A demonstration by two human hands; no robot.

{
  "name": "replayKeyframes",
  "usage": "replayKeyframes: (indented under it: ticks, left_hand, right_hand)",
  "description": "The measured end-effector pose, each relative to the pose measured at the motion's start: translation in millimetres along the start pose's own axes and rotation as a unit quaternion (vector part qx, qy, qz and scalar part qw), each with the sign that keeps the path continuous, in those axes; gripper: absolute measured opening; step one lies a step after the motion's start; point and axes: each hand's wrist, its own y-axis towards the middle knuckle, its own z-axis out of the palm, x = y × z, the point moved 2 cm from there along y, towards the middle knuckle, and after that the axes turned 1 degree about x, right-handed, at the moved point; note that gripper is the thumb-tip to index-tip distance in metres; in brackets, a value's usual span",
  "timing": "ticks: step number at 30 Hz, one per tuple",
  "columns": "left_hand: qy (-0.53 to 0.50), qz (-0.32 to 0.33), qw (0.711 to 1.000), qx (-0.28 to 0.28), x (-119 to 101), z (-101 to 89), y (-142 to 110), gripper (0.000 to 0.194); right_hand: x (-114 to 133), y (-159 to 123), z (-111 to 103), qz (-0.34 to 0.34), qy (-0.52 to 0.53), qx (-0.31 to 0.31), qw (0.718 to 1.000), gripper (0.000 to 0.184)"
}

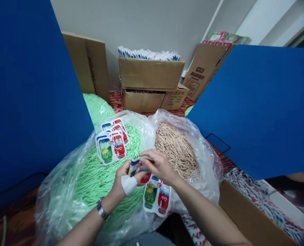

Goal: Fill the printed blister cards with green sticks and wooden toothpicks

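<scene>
Mid-frame, the fingers of the left hand point(119, 178) are gripping a printed packet point(134, 167); the right hand's point(161, 166) are touching it, possibly pinching, I can't tell. Loosening fingers could be dropping it among the green sticks point(97, 181).

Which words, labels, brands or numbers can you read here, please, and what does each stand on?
"Cola": red side of the front packet and of the top packet on the green sticks.
"Sprite", it seems: green side of both.
"CC": lower middle box; the characters after it are too blurred.
Too small or blurred: print on the right box, left box, packs above the right box, and held packet.
</scene>
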Motion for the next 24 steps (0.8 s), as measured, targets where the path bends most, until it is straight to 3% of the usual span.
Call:
replayKeyframes:
  ticks: [4, 8, 11, 14, 17, 21, 22, 24]
  left_hand:
    - [-0.046, -0.021, 0.999, -0.014, -3, -18.5, 2, 0.023]
    - [0.029, 0.009, 0.999, -0.032, -13, -35.5, 5, 0.025]
    - [0.072, 0.019, 0.997, 0.011, -23, -47.8, 10, 0.017]
    - [0.131, 0.009, 0.991, 0.031, -29, -61.8, 13, 0.018]
    - [0.155, 0.01, 0.988, -0.022, -31, -75.6, 13, 0.026]
    - [0.143, 0.001, 0.986, -0.092, -33, -89.0, 10, 0.03]
    - [0.137, -0.002, 0.985, -0.104, -34, -91.6, 9, 0.031]
    - [0.129, -0.006, 0.984, -0.12, -35, -95.8, 8, 0.032]
  right_hand:
    - [-1, 12, 6, -0.032, -0.031, 0.031, 0.999, 0.021]
    - [4, 28, 21, -0.099, -0.092, 0.046, 0.99, 0.033]
    - [9, 38, 32, -0.14, -0.143, 0.007, 0.98, 0.042]
    - [16, 44, 40, -0.185, -0.178, 0.007, 0.966, 0.035]
    - [20, 46, 41, -0.208, -0.139, 0.008, 0.968, 0.018]
    - [2, 34, 40, -0.128, -0.079, -0.059, 0.987, 0.029]
    - [-6, 28, 44, -0.114, -0.09, -0.031, 0.989, 0.026]
    - [-23, 12, 59, -0.114, -0.154, 0.117, 0.975, 0.018]
